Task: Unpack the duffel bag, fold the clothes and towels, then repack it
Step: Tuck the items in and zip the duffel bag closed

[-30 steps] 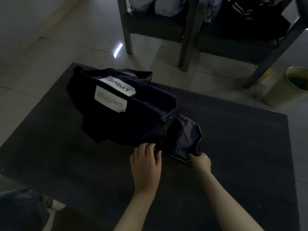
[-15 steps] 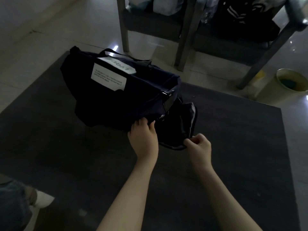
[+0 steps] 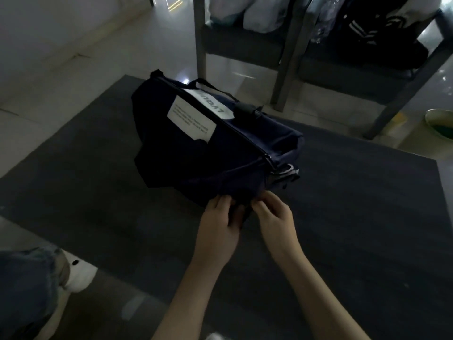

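A dark navy duffel bag [image 3: 196,148] with white labels lies on the dark table [image 3: 355,217], its zip running along the top. Both hands meet at its near lower corner. My left hand [image 3: 218,227] grips a fold of the bag's dark fabric, fingers curled round it. My right hand [image 3: 274,217] pinches the same fold from the right. The fabric between the hands is mostly hidden by the fingers. A strap and a buckle [image 3: 284,170] show at the bag's right end.
Two dark chairs [image 3: 245,47] stand beyond the table, one piled with pale bundles [image 3: 247,11] and the other with a dark jacket [image 3: 382,33]. A yellowish bin [image 3: 438,123] sits on the floor at right. My leg and white shoe [image 3: 81,276] show lower left.
The loose flap that lay to the right of the bag has been gathered in against the bag's corner. My right hand moved left to meet my left hand. The view shifted.
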`<state>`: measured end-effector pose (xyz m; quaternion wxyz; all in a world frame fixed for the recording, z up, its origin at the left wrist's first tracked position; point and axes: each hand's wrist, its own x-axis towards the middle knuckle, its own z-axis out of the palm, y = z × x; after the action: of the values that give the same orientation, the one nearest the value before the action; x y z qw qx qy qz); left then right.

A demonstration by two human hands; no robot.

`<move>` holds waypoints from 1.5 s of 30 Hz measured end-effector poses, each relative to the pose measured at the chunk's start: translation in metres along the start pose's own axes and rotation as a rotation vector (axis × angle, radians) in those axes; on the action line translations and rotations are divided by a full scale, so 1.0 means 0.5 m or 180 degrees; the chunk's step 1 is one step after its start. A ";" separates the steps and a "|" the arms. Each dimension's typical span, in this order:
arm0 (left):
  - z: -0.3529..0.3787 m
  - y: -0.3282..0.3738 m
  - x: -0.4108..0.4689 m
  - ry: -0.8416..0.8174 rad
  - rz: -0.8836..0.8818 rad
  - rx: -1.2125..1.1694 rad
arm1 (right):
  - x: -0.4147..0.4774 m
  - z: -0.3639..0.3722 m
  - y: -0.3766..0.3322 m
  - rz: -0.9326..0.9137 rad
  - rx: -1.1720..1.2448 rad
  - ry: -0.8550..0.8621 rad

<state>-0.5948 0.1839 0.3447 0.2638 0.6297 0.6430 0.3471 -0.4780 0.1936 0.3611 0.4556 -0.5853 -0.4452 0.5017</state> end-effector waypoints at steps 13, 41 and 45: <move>0.036 -0.027 -0.021 0.1028 0.0671 0.0489 | 0.063 -0.110 0.112 -0.1552 -0.1325 0.0949; 0.056 -0.022 -0.152 0.2164 0.1437 0.2893 | -0.031 -0.102 0.161 -0.1179 -0.0857 0.0132; 0.045 -0.028 -0.140 0.2189 0.1579 0.3027 | -0.033 -0.100 0.151 -0.1262 -0.0842 0.0116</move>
<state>-0.5815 0.1175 0.3130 -0.3543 0.6608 0.6098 0.2568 -0.4250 0.1590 0.2940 0.4725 -0.5500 -0.6049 0.3291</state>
